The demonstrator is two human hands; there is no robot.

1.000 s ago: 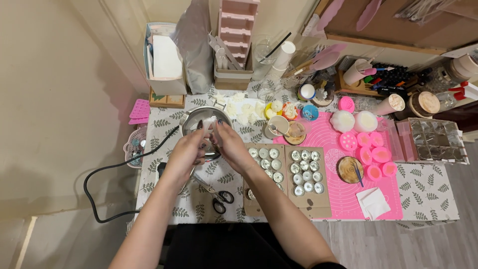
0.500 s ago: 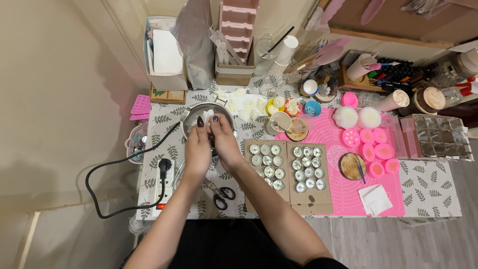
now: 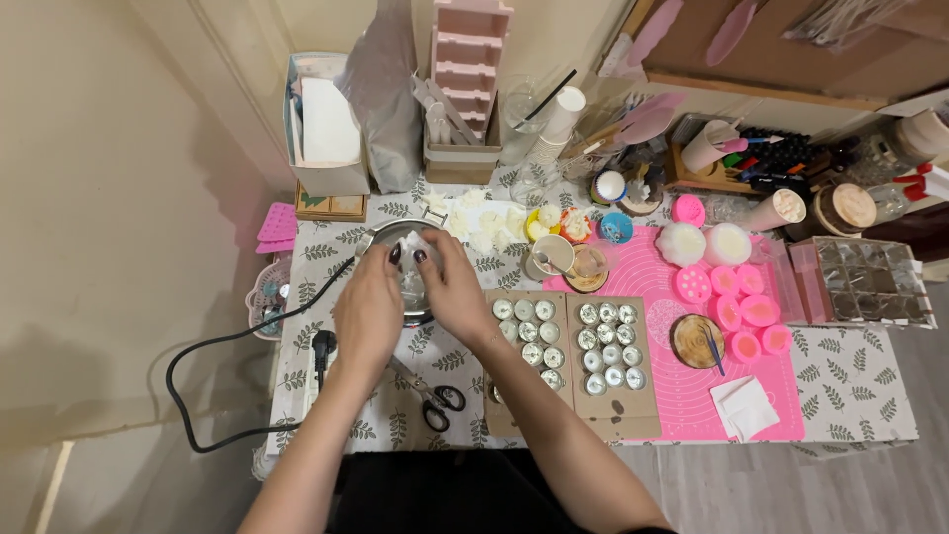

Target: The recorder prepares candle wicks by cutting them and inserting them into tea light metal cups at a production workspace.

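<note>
Near the left end of the table (image 3: 850,396), which wears a leaf-print cloth, a round metal pot (image 3: 400,247) sits under both hands. The left hand (image 3: 368,311) and right hand (image 3: 453,289) curl over its rim, fingertips pinching white chunks inside. Scissors (image 3: 435,396) lie toward the front edge. A pink mat (image 3: 682,396) covers the right half; a black cable (image 3: 213,351) trails off the left edge over beige floor.
</note>
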